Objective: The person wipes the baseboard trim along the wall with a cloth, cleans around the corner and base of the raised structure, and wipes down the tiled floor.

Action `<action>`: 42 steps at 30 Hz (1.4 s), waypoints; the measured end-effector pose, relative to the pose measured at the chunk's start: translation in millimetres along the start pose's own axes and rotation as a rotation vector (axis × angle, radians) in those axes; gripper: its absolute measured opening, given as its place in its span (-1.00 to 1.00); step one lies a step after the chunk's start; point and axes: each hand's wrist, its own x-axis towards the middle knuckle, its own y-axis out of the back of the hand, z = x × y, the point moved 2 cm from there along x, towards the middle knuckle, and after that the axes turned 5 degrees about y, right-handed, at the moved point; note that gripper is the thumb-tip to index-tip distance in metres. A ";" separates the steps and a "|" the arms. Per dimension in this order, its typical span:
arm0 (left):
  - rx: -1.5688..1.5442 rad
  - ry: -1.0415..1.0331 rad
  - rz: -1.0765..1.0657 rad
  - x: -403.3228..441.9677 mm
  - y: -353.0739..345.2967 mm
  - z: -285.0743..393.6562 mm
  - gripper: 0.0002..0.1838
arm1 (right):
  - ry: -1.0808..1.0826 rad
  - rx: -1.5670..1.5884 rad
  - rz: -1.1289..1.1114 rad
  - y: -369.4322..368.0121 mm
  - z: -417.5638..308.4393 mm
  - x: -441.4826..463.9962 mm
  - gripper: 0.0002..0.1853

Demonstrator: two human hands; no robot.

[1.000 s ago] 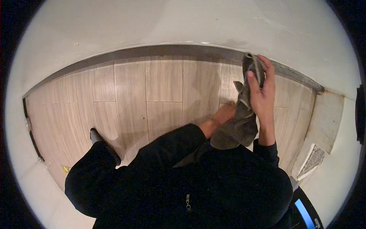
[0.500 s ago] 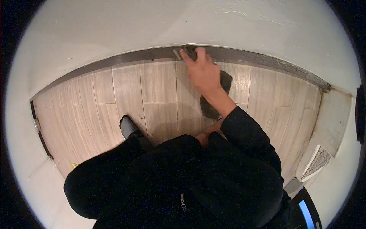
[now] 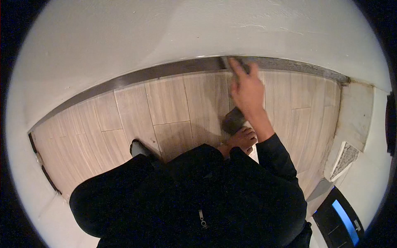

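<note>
1. Dark grey cloth (image 3: 234,120) is bunched under my right hand (image 3: 249,91) against the skirting (image 3: 182,67); my blurred fingers close on it, hiding its middle.
2. My left hand (image 3: 243,139) is loosely curled just beside the cloth's lower end; I cannot tell whether it holds anything.
3. My zip pull (image 3: 202,220) bears marks too small to read.
4. Wood-look floor (image 3: 168,103) meets a white wall (image 3: 120,45).

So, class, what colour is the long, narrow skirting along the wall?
The long, narrow skirting is mostly grey-brown, clearest in the head view.
</note>
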 end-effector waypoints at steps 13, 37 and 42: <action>-0.071 0.040 0.085 3.3 15.0 5.7 -0.60 | -0.044 -0.214 0.060 -9.7 38.0 -1.8 -0.32; -0.004 0.106 0.041 7.0 45.6 19.5 -0.70 | -0.054 -0.077 0.220 3.9 120.0 -9.6 -0.34; 0.012 0.097 0.092 7.8 47.5 19.7 -0.68 | -0.272 -0.219 0.302 23.1 197.0 -14.8 -0.43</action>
